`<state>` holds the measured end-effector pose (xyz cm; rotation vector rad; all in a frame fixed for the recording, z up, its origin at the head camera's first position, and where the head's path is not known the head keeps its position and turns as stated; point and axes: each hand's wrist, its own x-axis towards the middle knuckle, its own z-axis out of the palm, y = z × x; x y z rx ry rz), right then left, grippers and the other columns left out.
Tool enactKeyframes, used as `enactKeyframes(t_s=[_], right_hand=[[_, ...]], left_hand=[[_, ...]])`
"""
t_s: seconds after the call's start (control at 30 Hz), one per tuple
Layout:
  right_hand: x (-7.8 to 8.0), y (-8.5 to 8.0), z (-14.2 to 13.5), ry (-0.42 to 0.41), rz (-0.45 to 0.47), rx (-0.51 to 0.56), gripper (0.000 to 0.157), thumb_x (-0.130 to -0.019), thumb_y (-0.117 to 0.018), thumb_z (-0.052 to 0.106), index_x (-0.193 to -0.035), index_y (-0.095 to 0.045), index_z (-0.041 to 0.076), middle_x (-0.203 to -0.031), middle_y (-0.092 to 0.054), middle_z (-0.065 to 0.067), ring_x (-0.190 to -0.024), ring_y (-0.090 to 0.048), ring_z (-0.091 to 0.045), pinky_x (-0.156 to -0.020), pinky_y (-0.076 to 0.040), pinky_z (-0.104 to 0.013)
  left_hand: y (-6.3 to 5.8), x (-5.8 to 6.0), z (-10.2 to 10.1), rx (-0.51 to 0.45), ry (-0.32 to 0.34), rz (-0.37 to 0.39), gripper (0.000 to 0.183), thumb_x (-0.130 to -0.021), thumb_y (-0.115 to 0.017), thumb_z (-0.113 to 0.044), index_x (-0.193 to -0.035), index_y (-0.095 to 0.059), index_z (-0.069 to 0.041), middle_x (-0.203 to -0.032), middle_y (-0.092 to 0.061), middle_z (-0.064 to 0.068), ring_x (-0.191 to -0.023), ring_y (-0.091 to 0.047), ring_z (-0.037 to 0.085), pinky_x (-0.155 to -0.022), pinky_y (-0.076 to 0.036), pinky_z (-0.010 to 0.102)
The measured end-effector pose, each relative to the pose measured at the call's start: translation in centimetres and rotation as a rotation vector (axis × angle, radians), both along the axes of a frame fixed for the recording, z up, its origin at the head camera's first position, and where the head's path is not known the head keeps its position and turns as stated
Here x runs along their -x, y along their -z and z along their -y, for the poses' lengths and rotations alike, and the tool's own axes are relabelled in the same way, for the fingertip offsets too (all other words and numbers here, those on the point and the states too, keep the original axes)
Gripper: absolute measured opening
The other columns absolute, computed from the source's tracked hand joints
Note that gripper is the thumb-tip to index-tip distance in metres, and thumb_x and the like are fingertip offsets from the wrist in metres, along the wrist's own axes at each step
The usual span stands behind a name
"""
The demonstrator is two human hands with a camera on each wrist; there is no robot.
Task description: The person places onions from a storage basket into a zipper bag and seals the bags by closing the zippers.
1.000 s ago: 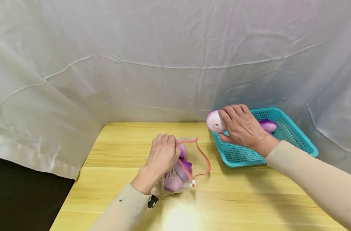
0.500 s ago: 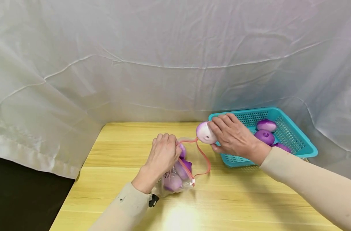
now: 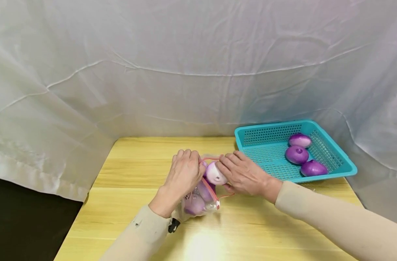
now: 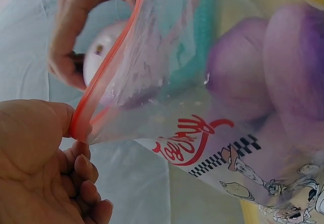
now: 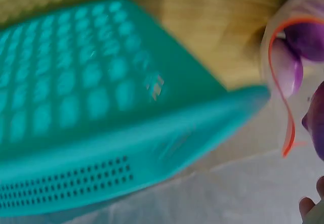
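Hands meet at frame centre over clear plastic zip bag with red seal (image 3: 203, 197). Left hand (image 3: 184, 174) pinches bag's red rim, holding mouth open. Right hand (image 3: 242, 174), fingers curled, grips pale purple-white onion (image 3: 214, 174) at bag mouth. Teal plastic basket (image 3: 267, 152) at right holds three purple onions (image 3: 297, 154).

Purple-and-white onions (image 3: 297, 154) sit in a teal basket (image 3: 266, 145). A clear bag (image 4: 212, 133) carries a red zip strip, red lettering and black-and-white checks.
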<state>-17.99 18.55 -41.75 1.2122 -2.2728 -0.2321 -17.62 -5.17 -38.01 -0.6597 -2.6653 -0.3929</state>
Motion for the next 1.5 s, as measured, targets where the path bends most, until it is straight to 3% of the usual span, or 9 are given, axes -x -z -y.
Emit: enactKeyframes(t_s=[0.27,0.47,0.7,0.9,1.1,1.3,1.5], right_hand=[[-0.1,1.8,1.8,0.07,-0.024,-0.029,0.07,-0.081,-0.06,0.051,-0.131,-0.045,0.005,-0.125,-0.054,-0.013,-0.11,-0.051,-0.032,-0.095,-0.041,-0.046],[0.0,2.1,2.7,0.05,-0.016,-0.02,0.071,-0.085,-0.061,0.051,-0.136,-0.044,0.005,-0.131,-0.052,-0.015,-0.113,-0.05,-0.034,-0.095,-0.041,-0.047],[0.3,2.0,3.0,0.009,-0.12,0.048,0.044,-0.094,-0.056,0.039,-0.126,-0.054,0.009,-0.111,-0.058,-0.01,-0.097,-0.052,-0.029,-0.081,-0.043,-0.04],[0.5,2.1,2.5,-0.004,-0.145,0.068,0.046,-0.091,-0.056,0.045,-0.115,-0.057,0.006,-0.101,-0.057,-0.008,-0.091,-0.052,-0.028,-0.077,-0.041,-0.039],[0.5,2.1,1.7,0.0,-0.13,0.067,0.028,-0.096,-0.05,0.029,-0.108,-0.057,0.005,-0.099,-0.057,-0.009,-0.091,-0.052,-0.029,-0.077,-0.04,-0.04],[0.5,1.9,1.1,0.005,-0.098,0.066,0.029,-0.097,-0.036,0.023,-0.108,-0.056,0.005,-0.098,-0.057,-0.009,-0.09,-0.05,-0.029,-0.08,-0.04,-0.041],[0.5,1.4,0.3,0.038,-0.04,0.065,0.033,-0.098,-0.032,0.024,-0.112,-0.056,0.005,-0.105,-0.058,-0.01,-0.095,-0.051,-0.03,-0.085,-0.04,-0.042]], left_hand=[[-0.1,-0.1,-0.3,0.019,0.015,-0.005,0.011,-0.09,-0.053,-0.021,-0.082,-0.054,-0.013,-0.075,-0.047,-0.001,-0.073,-0.04,0.02,-0.066,-0.033,0.032],[-0.3,-0.2,-0.4,0.006,0.015,-0.009,0.013,-0.09,-0.056,-0.022,-0.081,-0.053,-0.013,-0.074,-0.047,-0.001,-0.072,-0.04,0.02,-0.065,-0.033,0.032],[-0.4,0.0,-0.4,-0.033,-0.003,-0.014,0.015,-0.091,-0.057,-0.024,-0.083,-0.055,-0.012,-0.074,-0.049,0.0,-0.071,-0.042,0.021,-0.067,-0.035,0.034],[-0.6,0.2,-0.2,-0.075,-0.023,-0.023,0.012,-0.09,-0.055,-0.02,-0.081,-0.054,-0.012,-0.073,-0.049,0.001,-0.071,-0.043,0.023,-0.066,-0.036,0.035],[-0.7,0.4,-0.1,-0.11,-0.055,-0.012,0.011,-0.09,-0.055,-0.021,-0.082,-0.055,-0.013,-0.075,-0.05,0.001,-0.073,-0.044,0.024,-0.068,-0.037,0.036],[-0.8,0.5,0.0,-0.125,-0.065,-0.012,0.011,-0.089,-0.057,-0.021,-0.082,-0.056,-0.013,-0.075,-0.052,0.001,-0.073,-0.046,0.024,-0.068,-0.038,0.036],[-0.5,0.6,0.1,-0.126,-0.07,-0.017,0.012,-0.089,-0.058,-0.022,-0.081,-0.055,-0.014,-0.074,-0.052,0.001,-0.073,-0.046,0.024,-0.068,-0.038,0.036]])
